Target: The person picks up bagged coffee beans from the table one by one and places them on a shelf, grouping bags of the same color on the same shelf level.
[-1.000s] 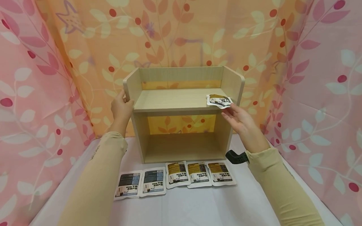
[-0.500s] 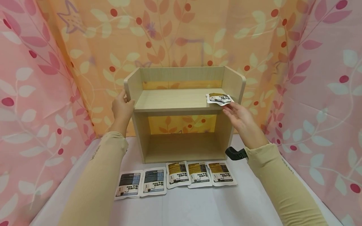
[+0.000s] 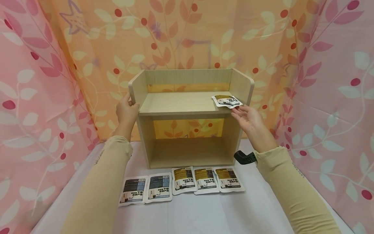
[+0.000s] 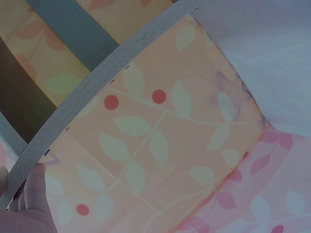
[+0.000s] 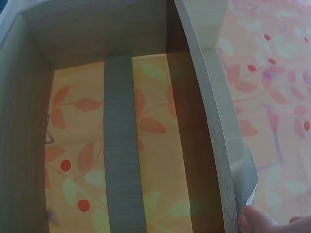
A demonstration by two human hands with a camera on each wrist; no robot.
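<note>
A light wooden two-level shelf stands upright in the middle of the head view. My left hand grips the front edge of its left side panel; the left wrist view shows fingers against that panel. On the right end of the upper board lies a white pouch with a brown-gold label. My right hand, palm turned up, touches the pouch's near edge with nearly straight fingers. In the right wrist view the pouch shows beside the board's edge, fingertips right at it.
On the white cloth before the shelf, several pouches lie in a row: two blue-labelled pouches at left, three gold-labelled pouches at right. A black strap sticks out from the right wrist. Patterned curtains surround the table.
The pouch has slid slightly farther back onto the upper board and lies flatter. The right fingers have eased from its corner to its near edge. The left hand has stayed on the panel.
</note>
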